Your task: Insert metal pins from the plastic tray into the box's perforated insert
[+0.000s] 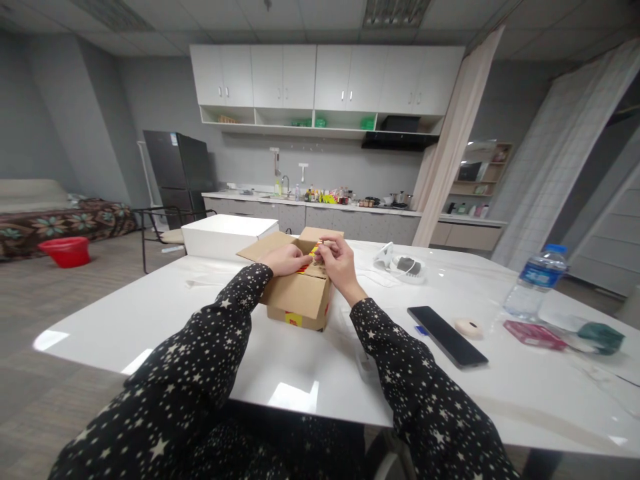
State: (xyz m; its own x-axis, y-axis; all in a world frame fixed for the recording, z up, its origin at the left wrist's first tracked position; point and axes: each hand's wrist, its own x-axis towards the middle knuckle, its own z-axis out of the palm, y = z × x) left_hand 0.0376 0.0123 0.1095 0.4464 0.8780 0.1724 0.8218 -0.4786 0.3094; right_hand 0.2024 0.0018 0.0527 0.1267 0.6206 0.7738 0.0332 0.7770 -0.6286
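A brown cardboard box stands on the white table in front of me, its top flaps spread outward. Strips of yellow tape with red print run along an inner flap, and a piece of the same tape shows low on the front. My left hand reaches over the opening, fingers bent, thumb against the taped flap. At the box's right side my right hand is closed in a pinch at the tape's upper end. The box's inside is hidden behind the hands and the front flap.
A white box stands behind on the left. To the right lie a white round device, a black phone, a beige case, a pink packet and a water bottle. Clear plastic lies under my right forearm.
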